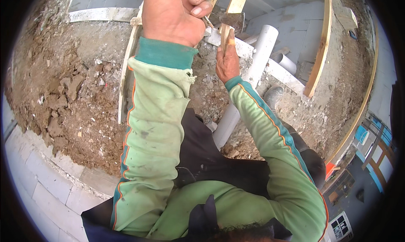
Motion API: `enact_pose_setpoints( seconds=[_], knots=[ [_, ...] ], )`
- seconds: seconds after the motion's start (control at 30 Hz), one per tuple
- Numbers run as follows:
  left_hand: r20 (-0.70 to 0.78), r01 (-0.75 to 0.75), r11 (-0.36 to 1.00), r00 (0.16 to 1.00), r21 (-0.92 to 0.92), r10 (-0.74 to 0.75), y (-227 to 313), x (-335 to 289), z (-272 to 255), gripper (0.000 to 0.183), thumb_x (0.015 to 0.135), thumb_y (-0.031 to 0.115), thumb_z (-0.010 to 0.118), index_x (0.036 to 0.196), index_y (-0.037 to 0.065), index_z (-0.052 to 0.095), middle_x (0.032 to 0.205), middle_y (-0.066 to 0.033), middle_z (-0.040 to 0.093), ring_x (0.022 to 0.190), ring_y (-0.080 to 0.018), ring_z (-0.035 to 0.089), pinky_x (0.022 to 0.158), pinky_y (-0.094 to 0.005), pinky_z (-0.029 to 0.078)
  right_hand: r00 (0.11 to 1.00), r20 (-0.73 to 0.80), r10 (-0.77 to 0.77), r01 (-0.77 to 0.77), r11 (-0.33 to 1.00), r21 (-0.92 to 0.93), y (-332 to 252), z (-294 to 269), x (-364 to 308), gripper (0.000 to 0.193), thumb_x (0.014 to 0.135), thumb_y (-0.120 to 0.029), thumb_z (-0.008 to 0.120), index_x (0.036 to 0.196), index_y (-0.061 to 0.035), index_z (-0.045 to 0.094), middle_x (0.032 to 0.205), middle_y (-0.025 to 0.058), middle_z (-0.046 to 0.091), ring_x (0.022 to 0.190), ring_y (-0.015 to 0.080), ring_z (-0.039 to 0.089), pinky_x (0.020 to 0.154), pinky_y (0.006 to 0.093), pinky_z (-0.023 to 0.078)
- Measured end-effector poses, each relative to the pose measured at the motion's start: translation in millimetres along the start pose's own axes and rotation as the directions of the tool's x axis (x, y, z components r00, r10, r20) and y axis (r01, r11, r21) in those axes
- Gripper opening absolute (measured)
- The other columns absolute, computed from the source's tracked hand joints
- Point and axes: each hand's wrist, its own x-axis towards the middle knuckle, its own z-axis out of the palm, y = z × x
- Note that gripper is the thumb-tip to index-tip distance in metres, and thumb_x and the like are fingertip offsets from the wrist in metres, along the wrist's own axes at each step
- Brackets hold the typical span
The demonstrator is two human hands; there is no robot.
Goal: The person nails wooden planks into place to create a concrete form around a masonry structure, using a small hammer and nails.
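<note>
My left hand (173,18) is raised at the top, its fingers curled round a thin brownish rod (206,21). The rod slants down to the right, and its tip stops near a pale board edge (216,37). Just right of it, my right hand (228,60) is wrapped round the wooden handle (225,35) of a tool with a flat, dark metal head (233,21). An orange band shows on the grip. The head lies beside the lower end of an upright timber (238,0). Whether it touches the timber, I cannot tell.
A long white pipe (263,48) slants past my right forearm, with a short pipe (287,64) beside it. Timber planks stand right (320,52) and left (126,73). Loose soil (71,98) covers the left. Pale blocks (50,183) line the lower left. A shoe (274,96) rests below the pipe.
</note>
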Motion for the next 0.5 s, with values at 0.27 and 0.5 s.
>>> enact_pose_setpoints(
  seconds=[0.27, 0.5],
  knots=[
    [-0.050, -0.020, 1.000, 0.999, 0.012, 0.021, 7.6, -5.4, -5.0, 0.010, 0.092, 0.020, 0.054, 0.092, 0.010, 0.054, 0.070, 0.0017, 0.052, 0.051, -0.0113, 0.046, 0.042, -0.0243, 0.034, 0.895, 0.300, 0.330, -0.308, 0.944, -0.119, 26.5, 34.7, 11.0, 0.067, 0.093, -0.007, 0.046, 0.152, -0.0086, 0.014, 0.118, 0.0354, 0.055, 0.105, 0.0482, 0.058, 0.090, 0.0486, 0.045],
    [0.004, -0.018, 0.999, 1.000, 0.028, 0.017, 3.0, 2.1, -4.0, 0.010, 0.093, 0.021, 0.054, 0.092, 0.011, 0.053, 0.071, 0.0017, 0.052, 0.052, -0.0112, 0.046, 0.042, -0.0245, 0.034, 0.984, 0.042, 0.172, -0.172, 0.985, 0.007, 25.4, 44.4, -3.7, 0.065, 0.092, -0.005, 0.047, 0.151, -0.0056, 0.019, 0.113, 0.0331, 0.055, 0.101, 0.0480, 0.056, 0.087, 0.0494, 0.045]
  ],
)
